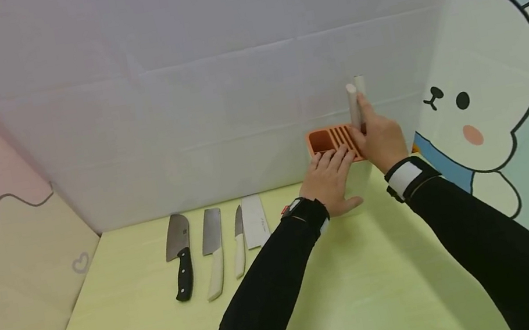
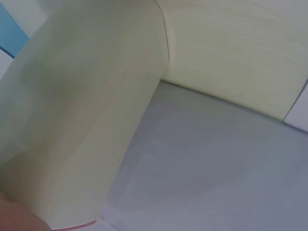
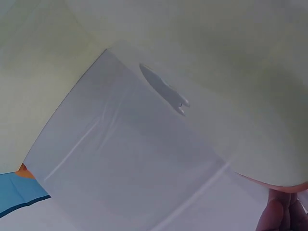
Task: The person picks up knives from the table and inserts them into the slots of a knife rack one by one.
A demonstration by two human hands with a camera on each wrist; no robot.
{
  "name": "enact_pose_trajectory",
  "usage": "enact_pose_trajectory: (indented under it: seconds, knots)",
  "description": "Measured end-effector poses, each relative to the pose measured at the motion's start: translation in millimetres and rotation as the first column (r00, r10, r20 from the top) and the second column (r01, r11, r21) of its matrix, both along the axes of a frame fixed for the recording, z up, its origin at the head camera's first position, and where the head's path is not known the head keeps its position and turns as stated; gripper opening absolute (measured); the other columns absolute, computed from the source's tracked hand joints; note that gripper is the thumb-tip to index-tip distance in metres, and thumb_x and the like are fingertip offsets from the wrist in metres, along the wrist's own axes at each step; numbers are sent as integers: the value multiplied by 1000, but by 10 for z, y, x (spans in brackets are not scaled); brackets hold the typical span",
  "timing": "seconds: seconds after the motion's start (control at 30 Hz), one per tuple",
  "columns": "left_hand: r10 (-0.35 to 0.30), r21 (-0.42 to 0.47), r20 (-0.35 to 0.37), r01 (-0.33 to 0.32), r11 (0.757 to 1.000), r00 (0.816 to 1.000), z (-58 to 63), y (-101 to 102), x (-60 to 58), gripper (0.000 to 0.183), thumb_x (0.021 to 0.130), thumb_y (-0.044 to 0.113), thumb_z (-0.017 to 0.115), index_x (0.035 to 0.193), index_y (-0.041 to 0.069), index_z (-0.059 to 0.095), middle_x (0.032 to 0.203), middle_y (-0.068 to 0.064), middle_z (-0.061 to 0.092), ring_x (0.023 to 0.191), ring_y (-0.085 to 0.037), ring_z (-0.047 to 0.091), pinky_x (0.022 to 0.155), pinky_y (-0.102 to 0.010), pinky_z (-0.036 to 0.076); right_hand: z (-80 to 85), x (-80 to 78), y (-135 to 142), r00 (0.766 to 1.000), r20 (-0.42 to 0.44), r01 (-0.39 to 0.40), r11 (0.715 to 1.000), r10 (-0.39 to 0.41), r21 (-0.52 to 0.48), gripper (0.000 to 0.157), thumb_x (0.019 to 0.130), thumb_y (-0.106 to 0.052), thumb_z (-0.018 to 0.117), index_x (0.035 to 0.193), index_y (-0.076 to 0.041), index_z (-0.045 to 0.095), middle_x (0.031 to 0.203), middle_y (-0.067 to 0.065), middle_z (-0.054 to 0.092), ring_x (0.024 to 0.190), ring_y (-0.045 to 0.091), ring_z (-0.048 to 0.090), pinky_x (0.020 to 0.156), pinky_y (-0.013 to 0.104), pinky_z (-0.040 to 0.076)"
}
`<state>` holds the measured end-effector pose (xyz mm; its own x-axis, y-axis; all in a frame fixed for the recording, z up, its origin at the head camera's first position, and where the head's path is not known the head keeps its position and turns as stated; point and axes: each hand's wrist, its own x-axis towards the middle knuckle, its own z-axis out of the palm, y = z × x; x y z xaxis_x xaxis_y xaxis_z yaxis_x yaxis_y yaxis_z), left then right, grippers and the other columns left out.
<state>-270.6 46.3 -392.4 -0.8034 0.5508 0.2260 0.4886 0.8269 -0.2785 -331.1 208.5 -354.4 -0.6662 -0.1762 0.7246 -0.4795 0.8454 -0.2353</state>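
At the back right stands a knife block (image 1: 317, 133) with an orange slotted top and a pale body (image 2: 96, 120). My left hand (image 1: 329, 183) rests on its front top edge, fingers straight and thumb out to the side. Two white handles rise from the right end of the block, a nearer one (image 1: 353, 102) and a farther one (image 1: 359, 83). The right hand (image 1: 381, 141) grips at these handles, index finger stretched along them. Whatever sits below the handles is hidden. The right wrist view shows the block's pale side (image 3: 269, 144), its orange rim and some fingers (image 3: 281, 211).
Left on the yellow-green table (image 1: 125, 307) lie a black-handled cleaver (image 1: 181, 253), a white-handled cleaver (image 1: 213, 245), a small white-handled knife (image 1: 240, 246) and a white flat rectangular piece (image 1: 255, 220), partly behind my left forearm. A pale wall (image 1: 181, 115) stands behind; printed panels flank both sides.
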Motion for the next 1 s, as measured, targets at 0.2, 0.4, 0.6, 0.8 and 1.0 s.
enact_pose_trajectory:
  seconds: [0.2,0.4,0.6,0.8,1.0]
  knots:
    - [-8,7,-7,8,1000,1000,-13,0,-21,105,78,80,41,151,17,0,158,-2,5,140,-22,11,115,-41,7,1,40,27,1000,-24,-13,1000,12,-23,54,97,-21,53,145,-10,33,88,28,64,68,39,59,58,54,50]
    - [1,10,-17,0,1000,1000,-28,-5,-27,106,78,80,41,151,18,-2,158,-2,4,139,-22,11,115,-41,7,-23,24,34,999,-26,-37,991,34,-125,44,95,-25,57,136,-11,49,83,20,67,65,31,62,55,49,51]
    - [-4,9,-5,4,1000,1000,-26,-8,-9,105,78,80,41,152,18,0,158,-2,5,139,-22,12,115,-41,9,-165,61,46,998,-40,-45,982,38,-182,32,93,-20,59,120,-3,57,76,16,66,61,26,59,52,46,50]
    - [-13,-1,24,13,1000,1000,-36,-97,-31,107,80,78,41,150,16,-9,158,-3,-2,141,-23,0,115,-45,4,-303,145,25,996,-66,-67,977,55,-202,26,92,-15,58,114,0,56,81,14,62,69,26,58,56,47,49]
    - [-71,96,64,65,993,995,-105,-528,117,107,83,70,50,149,15,-13,157,-7,-6,139,-22,-12,114,-48,6,-346,267,54,991,-109,-102,972,81,-211,24,89,-11,59,110,-1,58,81,12,61,75,25,56,57,45,47]
